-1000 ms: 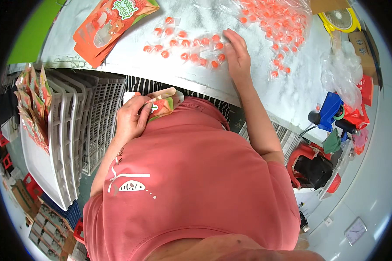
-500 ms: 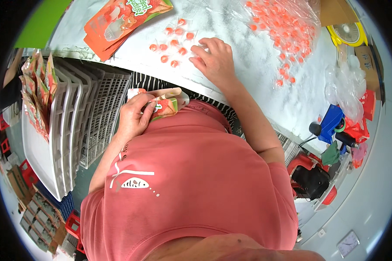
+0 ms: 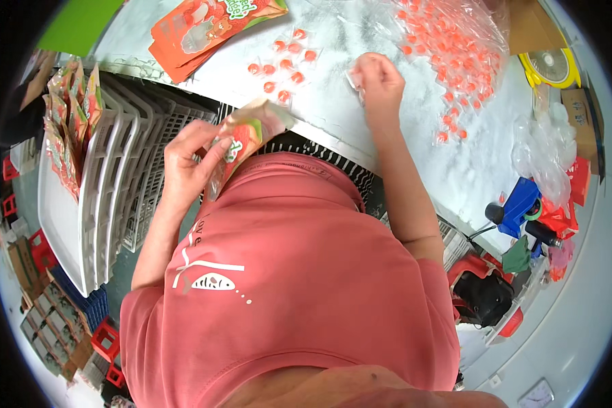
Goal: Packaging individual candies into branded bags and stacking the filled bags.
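My left hand [image 3: 192, 155] grips an upright printed pouch [image 3: 243, 143] in red, green and cream, just off the table's near edge. The pouch's top leans toward the table. Above the tabletop, my right hand [image 3: 382, 80] is closed, with a small whitish packet [image 3: 353, 79] at its fingertips; the packet's contents are hidden. Between the hands, farther off, lies a loose group of red-orange candies [image 3: 285, 64] in clear wrappers. To the right of my right hand is a large heap of the same wrapped candies [image 3: 455, 61], partly under a clear plastic bag.
Flat red pouches [image 3: 214, 34] lie at the table's far left. Filled pouches [image 3: 75, 122] stand in white crates [image 3: 92, 204] stacked on the left. A yellow fan [image 3: 551, 66], a blue tape dispenser [image 3: 520, 204] and crumpled clear bags [image 3: 544, 143] sit on the right.
My left hand has raised the pouch from my lap toward the table edge and tilted it. My right hand has moved right, away from the loose candies, and closed on the small whitish packet.
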{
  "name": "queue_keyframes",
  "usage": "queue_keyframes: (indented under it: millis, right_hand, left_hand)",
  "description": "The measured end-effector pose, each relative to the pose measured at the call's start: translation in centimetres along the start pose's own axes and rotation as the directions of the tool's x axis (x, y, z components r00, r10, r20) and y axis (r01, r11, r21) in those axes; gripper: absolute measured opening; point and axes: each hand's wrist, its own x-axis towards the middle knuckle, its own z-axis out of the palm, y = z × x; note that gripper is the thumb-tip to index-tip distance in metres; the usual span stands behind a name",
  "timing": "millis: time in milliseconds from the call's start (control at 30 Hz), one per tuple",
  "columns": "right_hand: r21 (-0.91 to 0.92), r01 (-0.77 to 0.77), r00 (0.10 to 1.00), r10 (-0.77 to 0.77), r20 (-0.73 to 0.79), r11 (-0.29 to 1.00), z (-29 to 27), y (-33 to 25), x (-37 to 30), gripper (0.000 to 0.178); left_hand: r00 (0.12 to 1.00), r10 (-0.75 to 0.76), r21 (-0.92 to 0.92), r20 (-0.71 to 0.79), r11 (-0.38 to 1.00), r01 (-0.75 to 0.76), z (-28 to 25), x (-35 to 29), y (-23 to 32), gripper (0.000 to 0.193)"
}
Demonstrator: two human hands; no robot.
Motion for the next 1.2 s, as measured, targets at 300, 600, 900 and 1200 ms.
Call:
queue_keyframes:
  millis: [300,600,900,1200]
  right_hand:
    - [0.657,-0.326,0.939,0.312,0.142,0.68,4.7,-12.1,0.2,0.025]
    - [0.49,0.008,0.999,-0.028,0.032,0.871,4.6,-10.1,1.2,0.02]
    - [0.294,0.141,0.99,-0.138,-0.031,0.946,4.3,-8.4,1.8,0.02]
    - [0.036,0.38,0.924,-0.381,0.017,0.924,4.0,-8.8,1.5,0.025]
  left_hand:
    - [0.987,0.139,0.074,0.083,0.987,-0.145,1.6,5.5,3.4,0.021]
    - [0.981,0.187,0.025,0.042,0.982,-0.188,3.7,8.7,4.3,0.02]
    - [0.984,0.176,-0.068,-0.019,0.982,-0.177,4.3,9.2,3.5,0.016]
    - [0.971,0.229,0.036,-0.063,0.973,-0.227,4.7,9.5,4.7,0.014]
